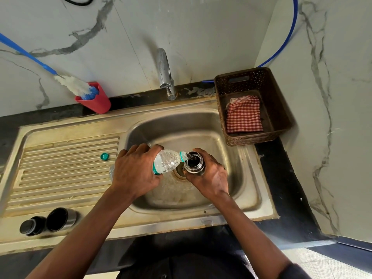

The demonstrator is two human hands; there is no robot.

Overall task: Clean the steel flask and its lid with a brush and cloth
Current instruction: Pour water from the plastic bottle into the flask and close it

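Over the sink basin [221,190], my right hand [209,178] grips the steel flask [194,163] upright, its open mouth facing up. My left hand [134,170] holds a clear plastic water bottle [168,161] tilted sideways, its neck at the flask's mouth, and water runs into the flask. The flask's steel lid cup [60,219] and a smaller black stopper [32,226] lie on the drainboard at the front left. A blue-handled bottle brush [76,86] leans in a red cup [95,101] at the back left. A red checked cloth [243,115] lies in a brown basket [279,109].
The bottle's green cap [104,156] sits on the ribbed drainboard [60,168]. A chrome tap [166,75] stands behind the basin. The drain [180,173] lies under the flask. A blue hose [285,39] runs down the right wall corner.
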